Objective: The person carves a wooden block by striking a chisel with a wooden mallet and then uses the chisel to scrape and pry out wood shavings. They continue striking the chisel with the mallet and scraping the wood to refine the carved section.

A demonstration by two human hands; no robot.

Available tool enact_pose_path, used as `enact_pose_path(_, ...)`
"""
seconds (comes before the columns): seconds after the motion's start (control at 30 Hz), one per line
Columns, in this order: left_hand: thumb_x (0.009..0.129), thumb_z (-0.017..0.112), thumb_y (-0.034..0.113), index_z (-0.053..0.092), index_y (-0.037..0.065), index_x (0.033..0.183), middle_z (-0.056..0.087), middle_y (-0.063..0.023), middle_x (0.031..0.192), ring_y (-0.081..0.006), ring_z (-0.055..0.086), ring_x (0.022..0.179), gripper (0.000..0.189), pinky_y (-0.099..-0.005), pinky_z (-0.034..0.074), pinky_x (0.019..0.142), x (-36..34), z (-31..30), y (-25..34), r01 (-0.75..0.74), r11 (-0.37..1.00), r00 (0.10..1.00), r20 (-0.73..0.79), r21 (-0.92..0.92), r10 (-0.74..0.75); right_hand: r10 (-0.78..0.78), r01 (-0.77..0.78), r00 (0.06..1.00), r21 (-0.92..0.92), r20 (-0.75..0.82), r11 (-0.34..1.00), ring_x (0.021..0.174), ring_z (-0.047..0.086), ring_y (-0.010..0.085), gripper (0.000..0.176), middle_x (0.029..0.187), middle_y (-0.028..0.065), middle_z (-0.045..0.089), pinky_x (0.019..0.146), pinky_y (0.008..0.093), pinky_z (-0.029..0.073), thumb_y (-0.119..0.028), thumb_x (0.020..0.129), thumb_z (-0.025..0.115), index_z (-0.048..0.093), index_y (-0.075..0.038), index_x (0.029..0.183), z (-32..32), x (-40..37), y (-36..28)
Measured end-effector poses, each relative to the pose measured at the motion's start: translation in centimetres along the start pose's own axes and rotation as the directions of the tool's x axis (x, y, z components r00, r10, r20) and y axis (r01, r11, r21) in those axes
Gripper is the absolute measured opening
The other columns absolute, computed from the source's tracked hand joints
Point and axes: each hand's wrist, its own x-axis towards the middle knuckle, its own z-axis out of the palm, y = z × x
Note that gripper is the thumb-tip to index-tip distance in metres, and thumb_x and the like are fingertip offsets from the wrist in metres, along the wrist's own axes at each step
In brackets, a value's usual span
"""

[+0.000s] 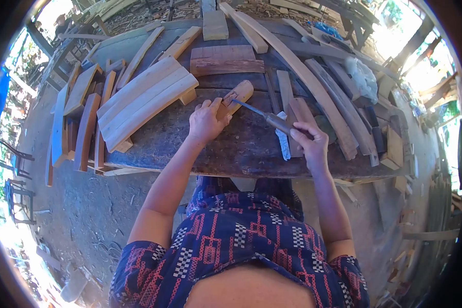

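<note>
My left hand (206, 122) is closed around the near end of a short wooden block (243, 91), which has a rounded far end and a rough cut-out in its upper face. In my right hand (311, 142) is a chisel (278, 122), gripped by its brown wooden handle. The chisel's thin metal blade points left, and its tip meets the cut-out beside my left fingers. Part of the block is hidden under the left hand. Just left of the right hand, a patterned white strip (283, 138) lies on the dark workbench (215, 151).
A slatted wooden panel (145, 100) rests left of my left hand. Behind the block sits a thick reddish-brown timber (226, 60). Long curved wooden pieces (303, 72) stretch along the right side, near a clear plastic bag (362, 79). Several boards (87, 131) overhang the bench's left edge.
</note>
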Motion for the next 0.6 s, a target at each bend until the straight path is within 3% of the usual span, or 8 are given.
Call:
enact_pose_path(0.07, 0.074, 0.07, 0.038, 0.054, 0.01, 0.125, 0.057, -0.0118, 0.101, -0.0325, 0.056, 0.1, 0.06, -0.0444, 0.049, 0.08, -0.5, -0.1, 0.2, -0.013, 0.999, 1.0, -0.003, 0.052, 0.013, 0.121, -0.109, 0.99, 0.15, -0.075, 0.983, 0.05, 0.052, 0.0056, 0.02, 0.078, 0.0019, 0.063, 0.045, 0.0182, 0.039, -0.007, 0.079, 0.071, 0.066, -0.003, 0.098, -0.1, -0.3, -0.2)
enact_pose_path(0.1, 0.074, 0.07, 0.038, 0.054, 0.01, 0.125, 0.057, -0.0118, 0.101, -0.0325, 0.056, 0.1, 0.06, -0.0444, 0.049, 0.08, -0.5, -0.3, 0.1, -0.012, 0.999, 1.0, -0.003, 0.045, 0.012, 0.143, -0.121, 0.988, 0.261, -0.067, 0.958, 0.052, 0.053, 0.0048, 0.02, 0.068, -0.0004, 0.06, 0.045, 0.0177, 0.039, -0.007, 0.079, 0.072, 0.064, -0.003, 0.097, -0.5, -0.3, -0.4)
enact_pose_path(0.13, 0.074, 0.07, 0.037, 0.053, 0.012, 0.127, 0.057, -0.0115, 0.101, -0.0325, 0.055, 0.101, 0.061, -0.0435, 0.047, 0.083, -0.4, -0.8, 0.0, -0.005, 1.0, 0.998, 0.058, 0.029, 0.003, 0.144, -0.122, 0.987, 0.256, -0.07, 0.959, 0.052, 0.053, 0.0048, 0.02, 0.068, -0.0004, 0.06, 0.045, 0.0177, 0.039, -0.007, 0.079, 0.072, 0.064, -0.003, 0.097, -1.0, 0.0, -0.6)
enact_pose_path(0.2, 0.074, 0.07, 0.037, 0.052, 0.015, 0.129, 0.056, -0.0112, 0.1, -0.0326, 0.055, 0.102, 0.062, -0.0425, 0.045, 0.087, -0.3, -1.6, -0.3, 0.002, 1.0, 0.992, 0.125, 0.009, -0.003, 0.163, -0.101, 0.981, 0.444, -0.103, 0.89, 0.05, 0.053, 0.0049, 0.018, 0.067, 0.0002, 0.059, 0.043, 0.0176, 0.037, -0.007, 0.08, 0.072, 0.063, -0.002, 0.094, -1.6, 0.9, -1.1)
enact_pose_path(0.27, 0.073, 0.07, 0.036, 0.054, 0.021, 0.129, 0.055, -0.0091, 0.103, -0.0314, 0.052, 0.105, 0.06, -0.0447, 0.042, 0.091, -0.4, -2.4, -0.5, -0.022, 1.0, 0.972, 0.234, -0.005, 0.023, 0.135, -0.07, 0.983, 0.429, -0.121, 0.901, 0.049, 0.052, 0.0043, 0.017, 0.066, -0.0002, 0.059, 0.042, 0.0175, 0.037, -0.009, 0.08, 0.072, 0.063, -0.001, 0.092, -1.9, 1.4, -3.4)
enact_pose_path(0.37, 0.072, 0.07, 0.034, 0.053, 0.024, 0.13, 0.055, -0.0097, 0.104, -0.0317, 0.049, 0.107, 0.061, -0.0445, 0.039, 0.095, -0.5, -3.5, 0.1, -0.011, 0.999, 0.945, 0.326, -0.033, 0.021, -0.115, 0.124, 0.99, 0.119, -0.077, 0.985, 0.047, 0.049, 0.0024, 0.014, 0.065, -0.0009, 0.058, 0.04, 0.0178, 0.034, -0.012, 0.082, 0.072, 0.063, -0.002, 0.083, -2.0, 2.8, -6.2)
enact_pose_path(0.47, 0.072, 0.07, 0.032, 0.053, 0.024, 0.13, 0.054, -0.0106, 0.104, -0.0321, 0.048, 0.108, 0.061, -0.0445, 0.039, 0.095, -0.6, -3.4, -0.1, -0.008, 0.998, 0.942, 0.336, -0.058, 0.028, -0.226, 0.226, 0.974, -0.01, -0.019, 0.974, 0.044, 0.045, 0.0017, 0.014, 0.061, -0.0018, 0.055, 0.039, 0.0179, 0.033, -0.012, 0.082, 0.071, 0.063, -0.001, 0.08, -1.7, 4.6, -9.3)
enact_pose_path(0.6, 0.072, 0.07, 0.027, 0.052, 0.022, 0.13, 0.052, -0.0105, 0.101, -0.0329, 0.048, 0.106, 0.061, -0.0442, 0.041, 0.092, -0.6, -3.2, -0.4, -0.024, 0.997, 0.945, 0.323, -0.078, 0.048, -0.306, 0.309, 0.951, -0.045, 0.052, 0.95, 0.042, 0.042, 0.0015, 0.014, 0.055, -0.0028, 0.05, 0.038, 0.0184, 0.032, -0.011, 0.081, 0.07, 0.063, 0.0, 0.079, -1.1, 7.5, -11.0)
